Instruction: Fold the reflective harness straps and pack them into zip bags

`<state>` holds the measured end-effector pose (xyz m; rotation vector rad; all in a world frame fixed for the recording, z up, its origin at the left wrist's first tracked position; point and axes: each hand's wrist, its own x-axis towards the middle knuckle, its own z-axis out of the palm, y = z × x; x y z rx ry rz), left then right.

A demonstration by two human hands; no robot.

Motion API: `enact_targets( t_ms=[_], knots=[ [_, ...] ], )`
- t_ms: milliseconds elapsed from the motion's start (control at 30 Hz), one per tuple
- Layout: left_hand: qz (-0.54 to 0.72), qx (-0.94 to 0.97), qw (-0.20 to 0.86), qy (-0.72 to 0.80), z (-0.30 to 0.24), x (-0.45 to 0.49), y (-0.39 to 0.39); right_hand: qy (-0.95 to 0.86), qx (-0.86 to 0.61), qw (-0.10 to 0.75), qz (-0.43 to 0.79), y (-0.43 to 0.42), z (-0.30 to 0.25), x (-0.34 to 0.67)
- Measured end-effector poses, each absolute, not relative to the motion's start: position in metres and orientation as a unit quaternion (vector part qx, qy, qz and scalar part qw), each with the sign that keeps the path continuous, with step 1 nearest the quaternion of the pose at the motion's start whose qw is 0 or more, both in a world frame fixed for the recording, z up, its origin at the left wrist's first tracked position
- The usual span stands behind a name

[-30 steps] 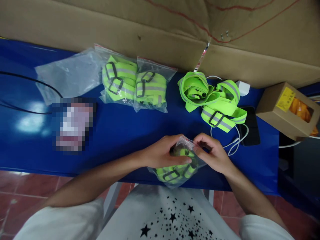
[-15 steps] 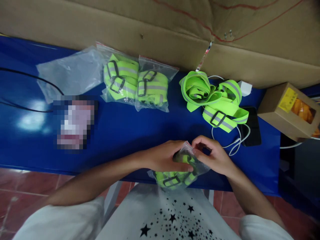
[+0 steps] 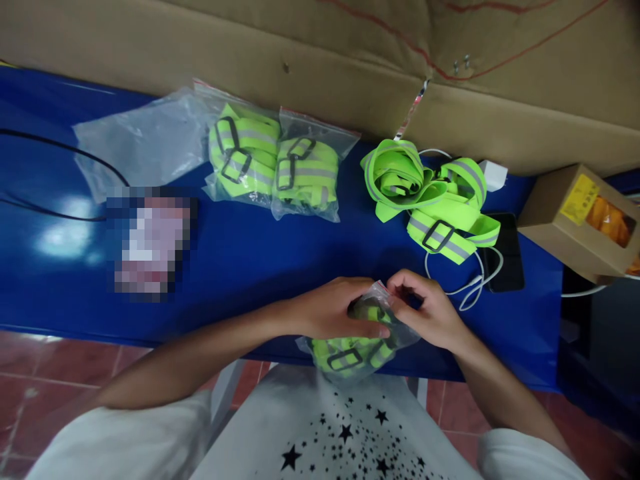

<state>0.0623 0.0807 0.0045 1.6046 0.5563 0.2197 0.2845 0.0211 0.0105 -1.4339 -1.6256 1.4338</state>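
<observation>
Clear bag (image 3: 350, 352) of neon straps sits at the near edge of the blue surface (image 3: 240, 260), partly overhanging. Left hand (image 3: 327, 312) is curled over its top, gripping; right hand (image 3: 433, 313) pinches the mouth closed-fingered. Probably best to press the straps flat, clear of the mouth.

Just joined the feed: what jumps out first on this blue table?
The neon-green reflective straps catch the eye: a loose heap at the right rear of the blue table and two bagged bundles at the middle rear. At the near edge, the left hand and right hand pinch the top of a clear bag stuffed with more straps. A cardboard box sits far right.
</observation>
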Motion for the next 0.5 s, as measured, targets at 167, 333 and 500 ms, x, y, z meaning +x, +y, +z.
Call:
enact_targets(
  t_ms=[167,333,500],
  knots=[
    [0.115,0.692,0.665,0.256,0.0041,0.0612,0.0818,-0.602,-0.516,0.251,0.555,0.0238,0.0156,0.2883],
    [0.166,0.580,0.717,0.350,0.0026,0.0598,0.0821,-0.600,-0.510,0.259,0.559,0.0228,0.0145,0.2874],
    [0.195,0.590,0.695,0.362,0.0038,0.0601,0.0826,-0.601,-0.514,0.260,0.554,0.0213,0.0124,0.2857]
  ],
)
